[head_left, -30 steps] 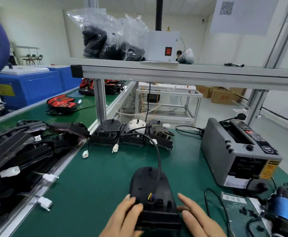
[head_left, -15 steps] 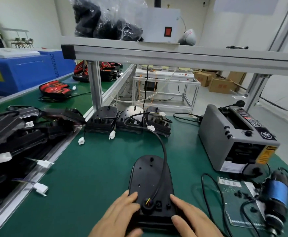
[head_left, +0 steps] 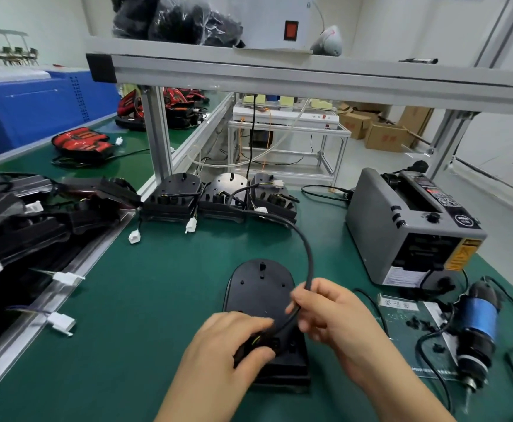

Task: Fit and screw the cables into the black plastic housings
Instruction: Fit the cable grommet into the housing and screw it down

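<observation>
Black housing point(head_left: 259, 287), black cable point(head_left: 309, 260), green mat point(head_left: 157, 300), grey dispenser point(head_left: 401, 236), blue-banded screwdriver point(head_left: 477, 324), white connectors point(head_left: 190, 225)

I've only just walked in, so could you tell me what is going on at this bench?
A person is fitting a black cable into a black housing lying on the green bench. The right hand pinches the cable just above the housing, while the left hand grips its end at the housing's near edge. The electric screwdriver lies untouched to the right.
</observation>
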A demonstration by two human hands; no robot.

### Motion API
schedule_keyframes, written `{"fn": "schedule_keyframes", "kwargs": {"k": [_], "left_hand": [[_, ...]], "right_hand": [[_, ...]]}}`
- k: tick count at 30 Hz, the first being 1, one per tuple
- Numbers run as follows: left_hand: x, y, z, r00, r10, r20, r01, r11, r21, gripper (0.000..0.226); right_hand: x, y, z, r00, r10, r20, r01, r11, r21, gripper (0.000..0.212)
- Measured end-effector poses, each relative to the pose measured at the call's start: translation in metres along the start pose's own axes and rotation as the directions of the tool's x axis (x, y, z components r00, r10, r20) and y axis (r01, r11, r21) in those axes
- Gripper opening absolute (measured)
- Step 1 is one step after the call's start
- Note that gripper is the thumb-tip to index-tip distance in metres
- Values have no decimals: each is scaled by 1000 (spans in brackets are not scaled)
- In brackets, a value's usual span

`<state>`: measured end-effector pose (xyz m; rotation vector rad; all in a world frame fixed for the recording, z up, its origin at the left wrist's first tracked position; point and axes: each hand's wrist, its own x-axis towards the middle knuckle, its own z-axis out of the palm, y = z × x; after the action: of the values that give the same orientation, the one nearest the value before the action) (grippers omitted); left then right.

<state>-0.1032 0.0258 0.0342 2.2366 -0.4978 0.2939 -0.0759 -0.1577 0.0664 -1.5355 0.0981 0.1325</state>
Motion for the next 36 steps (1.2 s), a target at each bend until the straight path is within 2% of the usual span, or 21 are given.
{"fn": "schedule_keyframes", "kwargs": {"k": [3, 6, 10, 12, 14, 19, 21, 23, 25, 26, 29, 31, 33, 36], "left_hand": [[0, 5, 0, 999, -23, 41, 24, 999, -22, 26], [-1, 8, 3, 1000, -25, -3, 24, 999, -46, 37], [-3, 12, 8, 995, -29, -92, 29, 1000, 3, 8], [-6, 10, 12, 994, -31, -105, 32, 999, 10, 22], [-7, 10, 14, 993, -24, -115, 26, 999, 19, 26], [-7, 14, 18, 987, 16, -161, -8, 999, 45, 26], [-7, 14, 18, 988, -4, -154, 10, 999, 36, 33], [-8, 13, 19, 987, -5, -159, 13, 999, 49, 36], [-7, 12, 21, 985, 6, -173, 5, 998, 61, 36], [-7, 12, 21, 982, 14, -188, 0, 997, 72, 35], [-6, 11, 22, 967, 61, -246, -42, 996, 84, 17], [-6, 11, 23, 961, 87, -263, -68, 994, 82, 4], [-6, 10, 24, 958, 99, -269, -78, 993, 90, 21], [-5, 11, 24, 957, 100, -271, -78, 993, 88, 27]], "right_hand": [[-15, 13, -11, 994, 94, -54, -94, 996, 3, 14], [-27, 23, -16, 983, 182, -15, -182, 982, -49, 12], [-29, 24, -18, 964, 260, 49, -256, 964, -73, 19], [-29, 23, -20, 955, 287, 79, -276, 953, -128, 26], [-30, 22, -22, 945, 309, 109, -283, 938, -201, 33], [-37, 19, -34, 946, 309, 95, -270, 918, -292, 35], [-39, 15, -42, 960, 276, 38, -250, 914, -320, 28], [-41, 10, -59, 980, 178, -92, -200, 895, -398, 22], [-39, 3, -85, 961, -8, -275, -154, 811, -564, 17], [-37, -2, -100, 931, -118, -346, -153, 733, -662, 15], [-26, -12, -142, 842, -342, -417, -274, 394, -877, 17], [-14, -11, -164, 834, -365, -413, -345, 238, -908, 20], [0, -5, -173, 859, -329, -392, -370, 129, -920, 21], [20, 7, -174, 888, -302, -346, -364, -3, -931, 20]]}}
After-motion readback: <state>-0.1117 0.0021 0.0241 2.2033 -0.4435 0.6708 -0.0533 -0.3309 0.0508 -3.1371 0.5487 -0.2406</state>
